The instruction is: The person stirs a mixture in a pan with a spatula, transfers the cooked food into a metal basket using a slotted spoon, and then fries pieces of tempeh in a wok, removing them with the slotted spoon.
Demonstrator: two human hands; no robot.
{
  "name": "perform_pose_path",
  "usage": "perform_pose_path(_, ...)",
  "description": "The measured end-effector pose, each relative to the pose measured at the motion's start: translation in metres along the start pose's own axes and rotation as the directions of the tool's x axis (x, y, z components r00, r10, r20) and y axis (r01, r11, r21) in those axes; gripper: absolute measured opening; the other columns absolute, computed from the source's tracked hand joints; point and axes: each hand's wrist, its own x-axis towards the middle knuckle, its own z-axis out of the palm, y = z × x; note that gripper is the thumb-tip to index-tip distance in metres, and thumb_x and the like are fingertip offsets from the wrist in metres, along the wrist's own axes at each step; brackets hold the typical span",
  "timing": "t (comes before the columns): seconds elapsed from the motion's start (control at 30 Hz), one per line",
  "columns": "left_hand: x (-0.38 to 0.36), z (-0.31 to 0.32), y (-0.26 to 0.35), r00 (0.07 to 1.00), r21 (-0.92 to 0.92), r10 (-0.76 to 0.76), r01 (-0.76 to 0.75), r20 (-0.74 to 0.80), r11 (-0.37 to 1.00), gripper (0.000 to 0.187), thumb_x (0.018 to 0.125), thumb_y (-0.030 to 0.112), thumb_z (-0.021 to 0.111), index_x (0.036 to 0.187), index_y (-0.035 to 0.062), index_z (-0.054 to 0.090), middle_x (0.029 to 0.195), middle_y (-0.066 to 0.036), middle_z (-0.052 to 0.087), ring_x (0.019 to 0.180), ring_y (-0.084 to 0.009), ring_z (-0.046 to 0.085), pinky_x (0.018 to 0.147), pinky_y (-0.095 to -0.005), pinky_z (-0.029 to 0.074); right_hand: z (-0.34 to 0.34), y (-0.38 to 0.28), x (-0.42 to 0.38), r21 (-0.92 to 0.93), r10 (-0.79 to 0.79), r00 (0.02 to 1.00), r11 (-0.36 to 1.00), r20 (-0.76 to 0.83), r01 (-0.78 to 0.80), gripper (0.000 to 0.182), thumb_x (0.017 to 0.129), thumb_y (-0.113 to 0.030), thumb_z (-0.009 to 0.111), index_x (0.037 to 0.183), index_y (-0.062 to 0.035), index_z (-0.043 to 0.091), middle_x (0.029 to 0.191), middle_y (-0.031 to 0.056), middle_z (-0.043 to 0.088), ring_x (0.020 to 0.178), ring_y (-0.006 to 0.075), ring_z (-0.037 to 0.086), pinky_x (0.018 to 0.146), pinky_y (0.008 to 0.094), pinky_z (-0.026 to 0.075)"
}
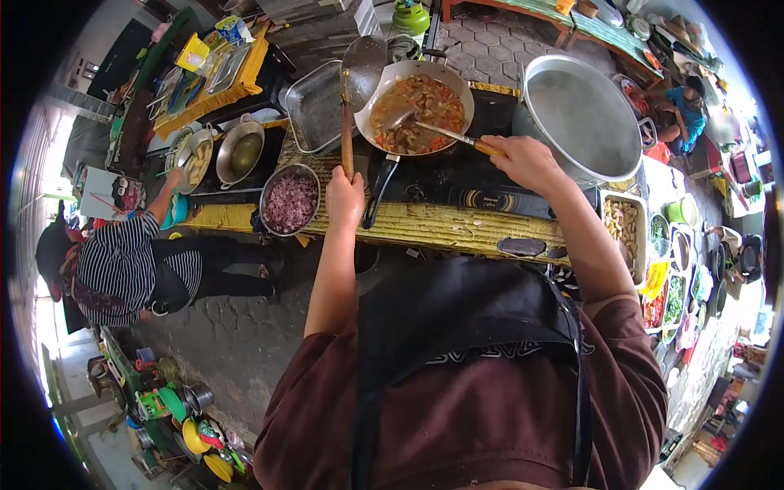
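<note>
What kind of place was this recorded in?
Probably a shared or catering-style kitchen, perhaps semi-outdoor: a pan of orange-red food sits on a gas stove, a very large steaming pot stands beside it, and another person works at further pans.

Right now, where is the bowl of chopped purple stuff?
In the head view, the bowl sits left of centre, just below the wire basket and to the left of the left hand.
</note>
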Motion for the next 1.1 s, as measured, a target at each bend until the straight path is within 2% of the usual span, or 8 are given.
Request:
perform_pose_path(0.07,-0.001,0.0,0.002,1.0,-0.003,-0.024,0.024,0.019,1.0,0.026,0.086,0.021,0.055,0.095,-0.0035,0.049,0.078,-0.021,0.06,0.077,-0.0395,0.06,0.066,-0.0463,0.045,-0.004,0.006,-0.006,0.053,-0.064,0.997,0.996,-0.043,0.066,0.039,0.085,-0.027,0.05,0.122,-0.0148,0.053,0.09,0.0146,0.064,0.078,0.0292,0.062,0.071,0.0385,0.05)
perform_pose_path(0.13,-0.003,0.0,0.005,0.999,0.006,-0.048,0.048,0.011,0.999,0.027,0.086,0.021,0.055,0.096,-0.0037,0.049,0.078,-0.022,0.06,0.077,-0.0396,0.06,0.066,-0.0464,0.045,-0.02,0.008,-0.014,0.54,0.14,0.954,0.798,0.266,-0.268,0.036,0.088,-0.022,0.049,0.121,-0.0065,0.053,0.068,0.0092,0.058,0.046,0.0157,0.051,0.043,0.0282,0.043)
perform_pose_path(0.17,-0.004,0.0,0.006,0.998,0.013,-0.067,0.066,0.016,0.998,0.028,0.086,0.021,0.056,0.096,-0.0038,0.049,0.079,-0.022,0.06,0.078,-0.0398,0.06,0.067,-0.0465,0.045,-0.027,0.008,-0.019,0.541,0.129,0.954,0.799,0.269,-0.261,0.036,0.088,-0.022,0.049,0.121,-0.0065,0.053,0.068,0.0092,0.058,0.046,0.0157,0.051,0.043,0.0282,0.043)
perform_pose_path(0.23,-0.005,0.005,0.003,0.998,0.031,-0.067,0.067,-0.006,0.997,0.028,0.086,0.021,0.056,0.097,-0.0039,0.049,0.08,-0.022,0.06,0.079,-0.0399,0.06,0.068,-0.0465,0.045,-0.036,0.009,-0.029,0.741,0.175,0.892,0.504,0.416,-0.444,0.036,0.091,-0.024,0.048,0.122,-0.0061,0.052,0.061,0.0009,0.048,0.038,0.0031,0.035,0.032,0.0188,0.026)
perform_pose_path(0.47,-0.012,0.01,0.011,0.994,0.024,-0.107,0.108,-0.028,0.994,0.028,0.086,0.021,0.055,0.099,-0.0033,0.05,0.083,-0.023,0.061,0.081,-0.0402,0.059,0.07,-0.0466,0.046,0.058,0.017,-0.007,0.853,0.0,0.856,0.077,0.517,-0.516,0.037,0.092,-0.025,0.048,0.126,-0.0115,0.048,0.064,0.0011,0.049,0.037,0.0047,0.033,0.032,0.0205,0.023)
perform_pose_path(0.7,-0.015,0.007,0.016,0.991,0.033,-0.125,0.126,-0.037,0.991,0.028,0.086,0.021,0.055,0.098,-0.0041,0.05,0.084,-0.024,0.061,0.082,-0.0405,0.059,0.071,-0.0469,0.045,0.016,0.017,-0.015,0.804,0.144,0.902,0.412,0.407,-0.428,0.039,0.09,-0.027,0.052,0.125,-0.0102,0.05,0.059,-0.0006,0.044,0.037,0.005,0.032,0.032,0.0215,0.024)
perform_pose_path(0.93,-0.007,0.01,0.018,0.996,0.047,-0.086,0.088,-0.038,0.995,0.031,0.086,0.021,0.055,0.102,-0.0049,0.05,0.086,-0.025,0.061,0.084,-0.0405,0.06,0.071,-0.0466,0.047,-0.007,0.045,-0.02,0.739,0.014,0.832,0.453,0.554,-0.499,0.039,0.09,-0.028,0.051,0.125,-0.0094,0.051,0.06,0.0005,0.044,0.038,0.0056,0.032,0.033,0.0219,0.024)
perform_pose_path(1.1,-0.006,0.014,0.017,0.994,0.057,-0.107,0.109,-0.038,0.992,0.031,0.086,0.022,0.054,0.102,-0.0049,0.05,0.088,-0.024,0.061,0.084,-0.0394,0.06,0.07,-0.046,0.047,0.025,0.015,-0.002,0.685,0.133,0.967,0.685,0.216,-0.247,0.036,0.089,-0.029,0.053,0.116,-0.0049,0.058,0.059,0.0004,0.046,0.046,0.009,0.039,0.04,0.026,0.031)
